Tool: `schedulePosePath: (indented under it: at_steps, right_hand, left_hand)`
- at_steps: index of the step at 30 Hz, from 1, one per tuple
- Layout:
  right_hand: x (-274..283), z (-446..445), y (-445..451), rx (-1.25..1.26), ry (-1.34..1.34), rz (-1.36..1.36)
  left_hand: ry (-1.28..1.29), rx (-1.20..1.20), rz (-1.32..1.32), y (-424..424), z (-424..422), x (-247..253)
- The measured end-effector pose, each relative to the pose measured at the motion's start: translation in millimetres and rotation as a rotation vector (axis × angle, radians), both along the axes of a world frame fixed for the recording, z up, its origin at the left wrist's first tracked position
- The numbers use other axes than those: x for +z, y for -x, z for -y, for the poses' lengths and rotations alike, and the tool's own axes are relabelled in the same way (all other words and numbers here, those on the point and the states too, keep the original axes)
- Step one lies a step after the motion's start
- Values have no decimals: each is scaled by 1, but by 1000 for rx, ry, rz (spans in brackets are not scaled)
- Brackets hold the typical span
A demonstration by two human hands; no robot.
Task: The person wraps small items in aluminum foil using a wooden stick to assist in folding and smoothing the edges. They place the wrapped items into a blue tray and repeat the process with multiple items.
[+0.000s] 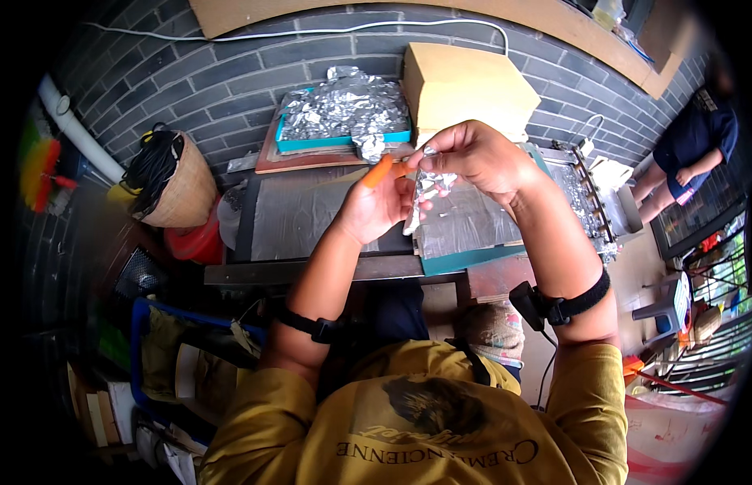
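Observation:
A narrow strip of crumpled silver foil (419, 203) hangs between my hands, over the work table. My right hand (482, 160) pinches its upper end between thumb and fingers. On the other side, my left hand (374, 209) has its palm turned up and its fingers curled around the strip; an orange finger cot (377, 171) covers one digit. The fingertips of both hands meet near the top of the foil. Just beyond them, a turquoise tray (327, 143) is heaped with crumpled foil pieces (345, 103).
Right of the tray stands a tan box (467, 85). Plastic-wrapped sheets (303, 203) cover part of the table (351, 268). A metal rack (585, 188) occupies the right end. A woven basket (176, 182) with black cable is at left. Another person (685, 142) stands far right.

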State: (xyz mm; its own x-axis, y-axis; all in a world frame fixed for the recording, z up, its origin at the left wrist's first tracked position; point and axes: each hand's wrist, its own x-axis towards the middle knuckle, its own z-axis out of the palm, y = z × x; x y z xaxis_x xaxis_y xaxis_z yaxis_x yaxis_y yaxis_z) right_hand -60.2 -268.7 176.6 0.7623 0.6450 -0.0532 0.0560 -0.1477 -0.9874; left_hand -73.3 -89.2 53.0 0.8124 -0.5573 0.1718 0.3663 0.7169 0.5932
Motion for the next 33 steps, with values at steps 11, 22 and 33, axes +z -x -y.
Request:
schedulePosePath:
  at_steps: [11, 22, 33]
  right_hand:
    - [-41, -78, -52, -114, -13, -144]
    - [-52, -120, -67, -123, 9, -134]
    - [-173, -151, -114, -335, 688, 434]
  left_hand:
    - [-250, 401, -14, 9, -90, 0]
    - [-270, 383, -9, -9, -123, -22]
    - [-1430, 744, 93, -54, -133, -67]
